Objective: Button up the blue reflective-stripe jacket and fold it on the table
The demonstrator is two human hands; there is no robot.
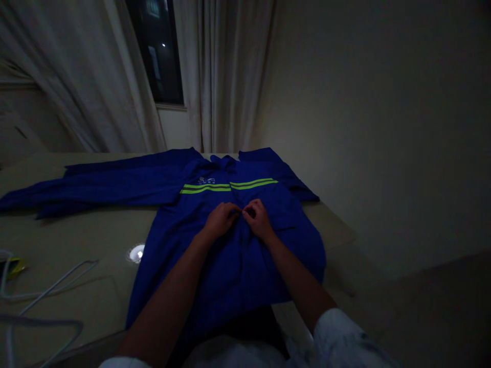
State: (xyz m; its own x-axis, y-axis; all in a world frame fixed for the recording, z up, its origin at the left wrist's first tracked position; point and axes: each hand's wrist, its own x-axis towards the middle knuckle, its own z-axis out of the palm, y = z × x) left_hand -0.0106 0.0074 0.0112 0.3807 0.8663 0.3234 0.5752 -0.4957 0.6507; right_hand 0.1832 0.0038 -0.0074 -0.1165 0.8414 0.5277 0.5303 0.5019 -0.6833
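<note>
Two hands (221,220) (259,221), one striped jacket (207,260)

Pale sleeves (343,335), apparently blue-grey mottled, bare forearms (174,289)

My left hand (221,219), right hand (261,221) just beside each other, fingers (231,206) pinched; left forearm (169,291), right forearm (297,273) bare, reaching forward, converging toward hands.

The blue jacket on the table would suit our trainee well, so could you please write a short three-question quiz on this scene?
1. Where on the blue jacket are the left hand and the right hand working? (A) At the collar (B) At the front opening (C) At a cuff
2. True or false: the pale cable is to the left of the jacket.
3. Fill in: the chest band is ____ with a dark line.

Key: 1. B; 2. True; 3. yellow-green
</note>
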